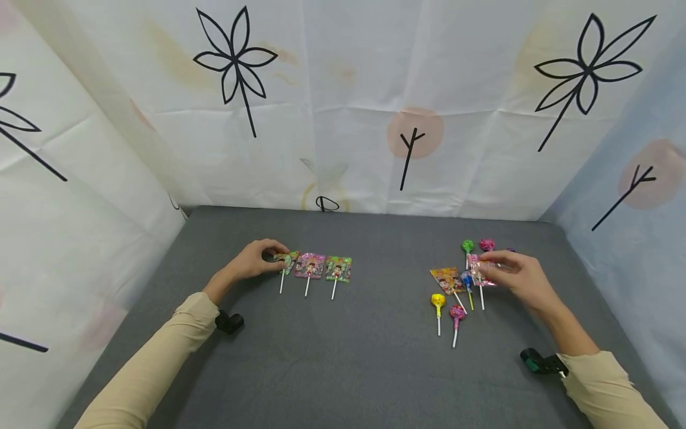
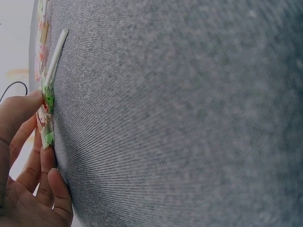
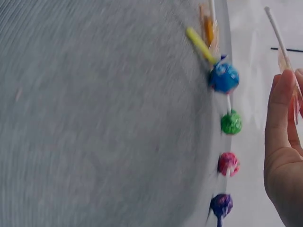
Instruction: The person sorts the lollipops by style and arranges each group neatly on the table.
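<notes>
With thumb and fingers my left hand (image 1: 261, 258) pinches a flat lollipop in a green wrapper (image 2: 49, 97), its white stick (image 2: 57, 54) pointing toward me in the head view. To its right, a pink-wrapped flat lollipop (image 1: 309, 266) and another green-wrapped one (image 1: 339, 269) lie in a row. My right hand (image 1: 522, 280) grips a flat lollipop in a pink wrapper (image 1: 474, 262) by its wrapper; the right wrist view shows it raised above the table. Beneath it in the head view are a blue round lollipop (image 1: 467, 278) and an orange-wrapped flat one (image 1: 446, 279).
Round lollipops lie around the right hand: green (image 1: 468, 245), pink (image 1: 486, 244) and purple (image 3: 221, 205) behind, yellow (image 1: 438, 301) and another pink (image 1: 457, 313) in front. A grey cloth covers the table (image 1: 321, 363); printed white curtains (image 1: 354, 77) stand behind and beside it.
</notes>
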`<act>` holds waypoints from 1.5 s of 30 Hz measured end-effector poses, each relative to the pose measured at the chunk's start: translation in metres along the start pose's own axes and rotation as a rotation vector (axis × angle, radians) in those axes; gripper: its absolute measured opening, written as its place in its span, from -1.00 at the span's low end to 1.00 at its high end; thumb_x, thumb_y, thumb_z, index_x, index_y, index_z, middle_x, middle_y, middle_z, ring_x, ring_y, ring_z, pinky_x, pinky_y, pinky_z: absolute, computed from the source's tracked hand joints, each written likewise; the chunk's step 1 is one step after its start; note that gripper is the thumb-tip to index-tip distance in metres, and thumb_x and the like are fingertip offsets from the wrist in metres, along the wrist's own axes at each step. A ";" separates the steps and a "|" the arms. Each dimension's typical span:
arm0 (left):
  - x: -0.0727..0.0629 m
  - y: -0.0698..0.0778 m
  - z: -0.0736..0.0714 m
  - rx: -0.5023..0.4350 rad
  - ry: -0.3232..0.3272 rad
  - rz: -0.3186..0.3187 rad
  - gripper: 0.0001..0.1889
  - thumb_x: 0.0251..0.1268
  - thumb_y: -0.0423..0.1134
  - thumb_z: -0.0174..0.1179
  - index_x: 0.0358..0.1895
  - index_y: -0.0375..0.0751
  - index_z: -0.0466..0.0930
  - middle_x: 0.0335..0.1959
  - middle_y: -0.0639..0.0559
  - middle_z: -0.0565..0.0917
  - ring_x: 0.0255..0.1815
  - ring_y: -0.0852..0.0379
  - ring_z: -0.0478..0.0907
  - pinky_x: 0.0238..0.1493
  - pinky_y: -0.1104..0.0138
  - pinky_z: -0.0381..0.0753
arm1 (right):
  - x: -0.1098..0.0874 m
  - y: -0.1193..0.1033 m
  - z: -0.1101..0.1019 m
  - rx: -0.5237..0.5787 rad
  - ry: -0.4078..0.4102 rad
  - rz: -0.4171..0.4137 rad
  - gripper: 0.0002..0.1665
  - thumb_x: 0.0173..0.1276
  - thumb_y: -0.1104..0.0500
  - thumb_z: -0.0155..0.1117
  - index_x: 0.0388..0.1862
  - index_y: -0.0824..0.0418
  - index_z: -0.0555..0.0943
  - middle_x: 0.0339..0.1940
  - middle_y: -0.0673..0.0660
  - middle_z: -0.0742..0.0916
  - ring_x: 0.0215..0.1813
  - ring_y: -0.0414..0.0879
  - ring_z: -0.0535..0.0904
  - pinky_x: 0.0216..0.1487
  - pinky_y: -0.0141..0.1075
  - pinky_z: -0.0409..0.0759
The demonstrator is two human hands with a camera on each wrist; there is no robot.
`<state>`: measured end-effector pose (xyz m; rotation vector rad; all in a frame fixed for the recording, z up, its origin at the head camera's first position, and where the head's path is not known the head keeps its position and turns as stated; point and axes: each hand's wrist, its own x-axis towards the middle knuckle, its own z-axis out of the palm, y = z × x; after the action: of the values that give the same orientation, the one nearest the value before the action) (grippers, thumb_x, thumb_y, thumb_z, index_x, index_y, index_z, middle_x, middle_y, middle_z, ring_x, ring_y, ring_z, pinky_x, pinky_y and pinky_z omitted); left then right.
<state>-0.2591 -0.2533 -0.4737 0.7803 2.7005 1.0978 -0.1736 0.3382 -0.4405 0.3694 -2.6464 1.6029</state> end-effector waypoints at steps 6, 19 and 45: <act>0.000 -0.001 0.001 0.008 0.008 0.001 -0.69 0.30 -0.29 0.43 0.07 -0.26 0.70 0.00 -0.12 0.65 -0.01 -0.10 0.56 0.05 -0.06 0.49 | 0.006 -0.006 0.007 0.105 -0.009 0.031 -0.60 0.48 0.25 0.34 0.18 0.47 0.59 0.00 0.01 0.67 -0.09 -0.24 0.70 -0.12 -0.36 0.65; -0.001 -0.001 0.000 0.003 0.008 -0.015 -0.68 0.30 -0.27 0.43 0.08 -0.24 0.69 0.03 -0.11 0.65 0.01 -0.10 0.55 0.08 -0.06 0.48 | 0.019 -0.017 0.029 0.214 -0.082 0.013 -0.58 0.40 0.37 0.38 0.16 0.56 0.56 0.02 0.19 0.70 0.00 -0.22 0.69 -0.07 -0.37 0.63; -0.001 0.000 0.002 -0.004 0.004 -0.022 -0.68 0.30 -0.28 0.43 0.08 -0.26 0.69 0.03 -0.12 0.65 0.03 -0.13 0.56 0.08 -0.08 0.49 | 0.049 -0.035 0.081 0.244 -0.188 0.006 -0.59 0.38 0.32 0.43 0.15 0.45 0.61 0.11 0.37 0.67 0.01 -0.07 0.69 -0.19 -0.16 0.67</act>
<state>-0.2580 -0.2525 -0.4747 0.7463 2.7023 1.1007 -0.2055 0.2421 -0.4410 0.5454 -2.5822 1.9931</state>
